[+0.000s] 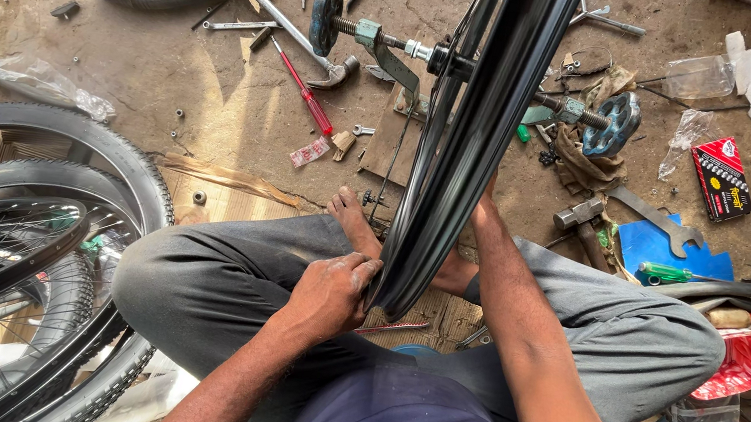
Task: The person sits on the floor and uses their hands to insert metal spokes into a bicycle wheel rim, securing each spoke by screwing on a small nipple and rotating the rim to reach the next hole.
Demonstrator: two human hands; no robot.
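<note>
Sitting: I am cross-legged on the dirt floor, looking down.
Far left: bike wheels with knobby tyres lie stacked beside my knee.
Left hand: my left hand has its fingers pressed on the edge of the black wheel rim.
Middle: the rim stands upright between my legs, its axle sticking out both sides.
Right hand: my right hand is hidden behind the rim, so I cannot tell if it grips.
Right: a hammer and a blue plastic piece lie near.

The right hand seems hidden behind the black rim.
</note>
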